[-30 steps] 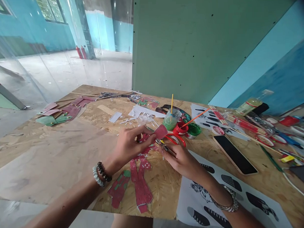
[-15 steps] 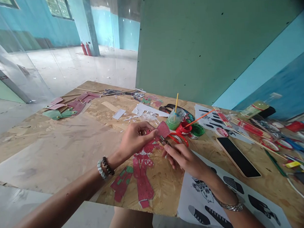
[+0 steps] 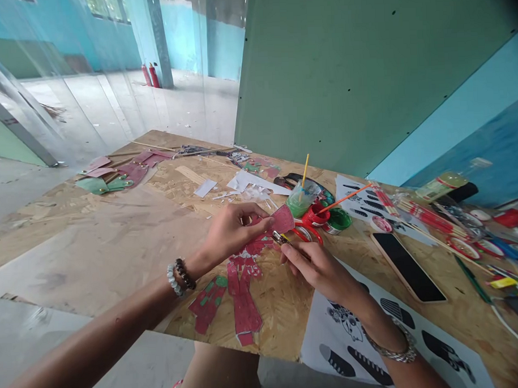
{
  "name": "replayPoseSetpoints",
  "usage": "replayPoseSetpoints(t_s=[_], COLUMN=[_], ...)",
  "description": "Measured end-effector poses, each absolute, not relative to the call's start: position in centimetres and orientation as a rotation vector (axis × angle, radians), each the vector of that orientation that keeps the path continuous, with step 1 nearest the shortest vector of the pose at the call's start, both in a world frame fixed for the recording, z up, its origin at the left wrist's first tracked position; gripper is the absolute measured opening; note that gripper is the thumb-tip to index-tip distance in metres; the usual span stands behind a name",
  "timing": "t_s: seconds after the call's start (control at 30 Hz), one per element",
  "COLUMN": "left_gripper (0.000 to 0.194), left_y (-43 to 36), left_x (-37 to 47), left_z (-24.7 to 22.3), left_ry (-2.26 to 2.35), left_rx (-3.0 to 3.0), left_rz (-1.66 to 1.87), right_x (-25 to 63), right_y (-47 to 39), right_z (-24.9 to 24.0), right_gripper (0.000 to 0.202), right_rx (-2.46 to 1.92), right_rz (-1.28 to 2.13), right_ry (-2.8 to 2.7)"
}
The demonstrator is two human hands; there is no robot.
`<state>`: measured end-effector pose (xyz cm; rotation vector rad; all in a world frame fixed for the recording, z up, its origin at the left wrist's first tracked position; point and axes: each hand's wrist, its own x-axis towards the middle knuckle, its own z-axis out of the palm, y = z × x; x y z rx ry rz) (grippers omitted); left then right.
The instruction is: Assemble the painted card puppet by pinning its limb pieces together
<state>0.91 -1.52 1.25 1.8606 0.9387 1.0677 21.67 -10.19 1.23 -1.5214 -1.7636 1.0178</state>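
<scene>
My left hand (image 3: pixel 237 228) pinches a dark pink cut-out piece (image 3: pixel 282 218) above the wooden table. Just to its right, my right hand (image 3: pixel 308 264) is closed on a small metal tool (image 3: pixel 280 238), whose tip is near the lower edge of that piece; whether they touch is hard to tell. Beneath and in front of my hands lie more dark pink cut-outs (image 3: pixel 247 310) and a pink piece with green patches (image 3: pixel 209 304). Red-handled scissors (image 3: pixel 308 233) rest behind my right hand.
Open red (image 3: pixel 316 214) and green (image 3: pixel 337 220) paint pots and a cup with a yellow stick (image 3: pixel 300 201) stand behind my hands. A phone (image 3: pixel 408 267) and printed sheet (image 3: pixel 344 338) lie right. Pinned pink and green pieces (image 3: pixel 135 171) lie back left.
The metal tool has moved slightly away from the pink piece, and its tip shows more clearly. The pink piece is turned a little. The whole view has shifted slightly.
</scene>
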Motion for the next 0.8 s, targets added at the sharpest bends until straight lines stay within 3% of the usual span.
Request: replayPoseSetpoints(t_s=[0.33, 0.8], left_gripper=[0.024, 0.022], left_y=[-1.4, -1.4], left_x=[0.8, 0.8], left_z=[1.3, 1.2], left_ry=[0.885, 0.897], left_rx=[1.836, 1.875], left_rz=[1.030, 1.048], right_x=[21.5, 21.5], right_y=[-10.0, -9.7], right_z=[1.2, -0.1], right_gripper=[0.067, 0.070], right_rx=[-1.621, -1.612], right_rz=[1.164, 1.161], right_ry=[-1.625, -1.543])
